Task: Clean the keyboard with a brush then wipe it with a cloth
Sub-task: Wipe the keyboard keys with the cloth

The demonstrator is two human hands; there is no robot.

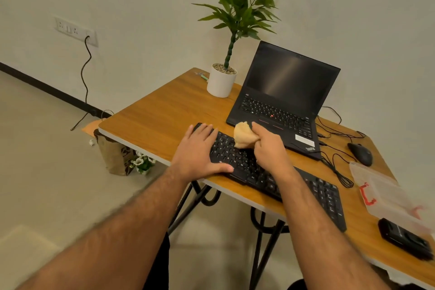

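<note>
Wipe pass on keyboard: cloth in hand, left end braced

Keyboard (266,169), black, lies slanted along the near edge of the wooden table (160,113), just in front of the open ThinkPad laptop (282,99); right hand (270,148) has fingers curled round a bunched peach-coloured cloth (243,135), wad sitting over the upper-middle key rows; whether it is actually pressing the keys or just above them I can't tell; left hand (200,150) lies flat, fingers straight, over the keyboard's left end with thumb along the front edge, gripping nothing; no brush anywhere in view, so my read is brushing is done and this is the wipe step

How to do it well, my judgement:
- keep the left palm down as the anchor; the board sits close to the table edge and a sideways stroke could slide it off
- wipe along the rows, not across; light pressure so keycaps don't catch or pop
- a tight wad only touches key tops; flattening it would cover more, and a folded edge gets into the gaps
- right-hand section and numpad look untouched from here; shift the bracing hand when working that way
- watch the mouse (360,154) cable loops at the right and the laptop's front lip on the far stroke
</note>
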